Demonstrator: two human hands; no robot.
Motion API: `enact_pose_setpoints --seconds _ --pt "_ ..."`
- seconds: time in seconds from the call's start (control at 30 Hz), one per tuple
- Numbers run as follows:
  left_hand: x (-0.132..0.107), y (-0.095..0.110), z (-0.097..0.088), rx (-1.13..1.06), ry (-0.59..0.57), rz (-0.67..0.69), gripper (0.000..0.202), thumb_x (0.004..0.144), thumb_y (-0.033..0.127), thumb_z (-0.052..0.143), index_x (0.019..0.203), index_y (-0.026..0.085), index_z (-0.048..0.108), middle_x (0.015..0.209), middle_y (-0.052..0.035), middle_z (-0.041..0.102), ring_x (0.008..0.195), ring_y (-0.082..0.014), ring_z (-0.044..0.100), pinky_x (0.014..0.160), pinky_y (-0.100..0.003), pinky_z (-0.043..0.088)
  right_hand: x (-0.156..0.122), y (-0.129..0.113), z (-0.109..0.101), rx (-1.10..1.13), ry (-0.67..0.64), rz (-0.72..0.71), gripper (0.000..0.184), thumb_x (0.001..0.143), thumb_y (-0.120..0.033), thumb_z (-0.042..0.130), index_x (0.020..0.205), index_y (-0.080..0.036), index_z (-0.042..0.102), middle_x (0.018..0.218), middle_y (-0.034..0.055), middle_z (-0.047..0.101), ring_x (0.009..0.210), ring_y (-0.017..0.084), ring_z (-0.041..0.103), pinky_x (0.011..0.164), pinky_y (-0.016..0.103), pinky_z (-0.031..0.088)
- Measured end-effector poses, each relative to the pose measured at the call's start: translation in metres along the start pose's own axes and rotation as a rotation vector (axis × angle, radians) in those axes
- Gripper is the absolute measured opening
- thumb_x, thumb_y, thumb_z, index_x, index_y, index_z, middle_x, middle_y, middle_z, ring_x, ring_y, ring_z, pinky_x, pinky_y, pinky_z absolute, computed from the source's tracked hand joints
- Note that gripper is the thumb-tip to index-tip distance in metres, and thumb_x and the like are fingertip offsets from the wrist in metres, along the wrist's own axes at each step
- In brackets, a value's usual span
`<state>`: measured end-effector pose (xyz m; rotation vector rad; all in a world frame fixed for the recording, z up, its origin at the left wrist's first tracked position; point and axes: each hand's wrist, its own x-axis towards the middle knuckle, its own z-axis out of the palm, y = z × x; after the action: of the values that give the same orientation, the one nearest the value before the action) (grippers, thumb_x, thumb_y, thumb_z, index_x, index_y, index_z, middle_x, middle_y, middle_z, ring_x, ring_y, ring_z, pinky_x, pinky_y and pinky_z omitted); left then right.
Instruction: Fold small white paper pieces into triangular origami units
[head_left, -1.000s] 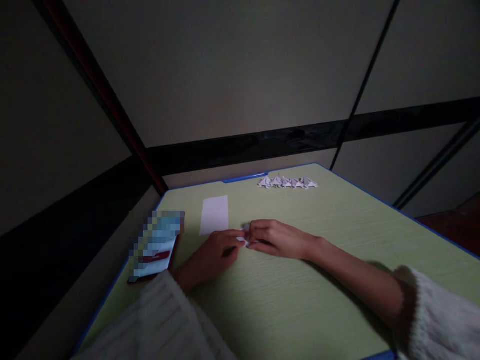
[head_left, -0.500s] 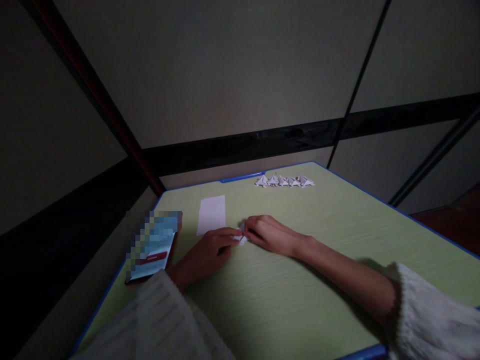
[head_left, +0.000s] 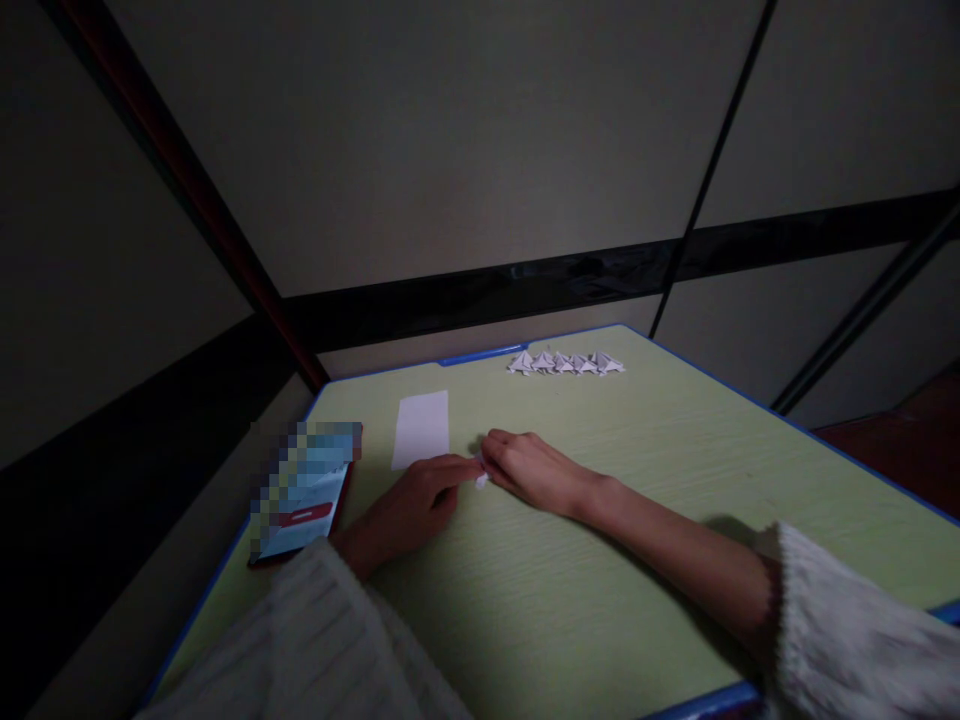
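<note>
Both my hands rest on a pale green table (head_left: 570,600) and meet at a small folded piece of white paper (head_left: 481,481). My left hand (head_left: 409,505) pinches the piece from the left with curled fingers. My right hand (head_left: 529,468) covers most of it from the right, fingers pressed together on it. Only a small white corner shows between the fingertips. A flat white paper rectangle (head_left: 421,428) lies just beyond my left hand.
A row of several small folded white paper pieces (head_left: 565,362) sits near the table's far edge. A phone (head_left: 304,495) with a lit screen lies at the left edge. Dark wall panels rise behind the blue-rimmed table.
My right hand has closed further over the folded piece, so less white shows. Both hands shifted slightly left and away from me in the view.
</note>
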<state>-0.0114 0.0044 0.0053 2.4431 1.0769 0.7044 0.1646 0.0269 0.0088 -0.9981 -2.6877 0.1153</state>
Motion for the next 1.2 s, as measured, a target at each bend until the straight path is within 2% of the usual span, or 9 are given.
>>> enact_pose_setpoints --seconds 0.17,0.4,0.6,0.7,0.87,1.03,1.2 --pt "0.000 -0.001 0.001 0.065 -0.070 0.075 0.045 0.067 0.000 0.034 0.100 0.019 0.057 0.102 -0.0057 0.058 0.096 -0.0132 0.050 0.086 -0.028 0.038 0.001 0.000 0.002 -0.013 0.020 -0.013 0.018 0.083 -0.022 0.032 0.080 -0.013 0.047 0.078 0.0066 0.052 0.063 0.013 0.051 0.056 0.023 0.035" --pt "-0.002 0.004 0.001 0.183 -0.128 0.105 0.046 0.067 -0.002 0.031 0.103 0.017 0.053 0.105 -0.0071 0.054 0.101 -0.0127 0.046 0.091 -0.028 0.034 0.001 0.007 0.008 0.005 0.081 -0.028 0.018 0.082 -0.026 0.032 0.079 -0.015 0.046 0.077 0.0055 0.051 0.065 0.014 0.048 0.058 0.025 0.034" --pt "-0.004 0.002 0.003 0.255 -0.156 0.107 0.048 0.064 -0.004 0.029 0.103 0.012 0.052 0.109 -0.0098 0.052 0.104 -0.0144 0.043 0.092 -0.030 0.033 0.002 0.025 0.005 0.462 0.038 0.011 0.013 0.079 -0.019 0.039 0.069 -0.013 0.046 0.063 -0.0002 0.044 0.057 0.009 0.040 0.053 0.019 0.033" --pt "-0.004 0.001 0.003 0.251 -0.162 0.120 0.050 0.061 -0.006 0.029 0.103 0.012 0.051 0.108 -0.0085 0.052 0.103 -0.0142 0.043 0.092 -0.030 0.034 0.002 0.030 0.005 0.558 0.027 0.068 0.013 0.077 -0.022 0.044 0.067 -0.013 0.047 0.059 -0.0019 0.042 0.053 0.008 0.037 0.050 0.018 0.030" --pt "-0.003 0.002 0.002 0.245 -0.153 0.140 0.046 0.063 -0.005 0.029 0.100 0.014 0.051 0.104 -0.0068 0.053 0.100 -0.0147 0.044 0.089 -0.030 0.035 0.004 0.029 0.008 0.456 0.042 0.049 0.014 0.070 -0.025 0.053 0.067 -0.013 0.048 0.062 -0.0010 0.044 0.055 0.008 0.039 0.051 0.019 0.029" --pt "-0.002 0.004 0.002 0.269 -0.171 0.136 0.044 0.063 -0.005 0.029 0.097 0.013 0.052 0.102 -0.0073 0.053 0.099 -0.0148 0.045 0.088 -0.029 0.036 0.004 0.028 0.005 0.330 0.031 0.039 0.016 0.072 -0.030 0.052 0.068 -0.015 0.048 0.066 -0.0002 0.046 0.059 0.009 0.040 0.054 0.019 0.027" --pt "-0.004 0.008 0.002 0.326 -0.153 0.179 0.039 0.072 0.000 0.028 0.103 0.013 0.048 0.109 -0.0084 0.050 0.101 -0.0146 0.043 0.088 -0.029 0.036 0.001 0.027 0.004 0.312 0.036 0.088 0.019 0.072 -0.034 0.052 0.068 -0.015 0.048 0.068 -0.0002 0.047 0.061 0.009 0.042 0.055 0.019 0.027"
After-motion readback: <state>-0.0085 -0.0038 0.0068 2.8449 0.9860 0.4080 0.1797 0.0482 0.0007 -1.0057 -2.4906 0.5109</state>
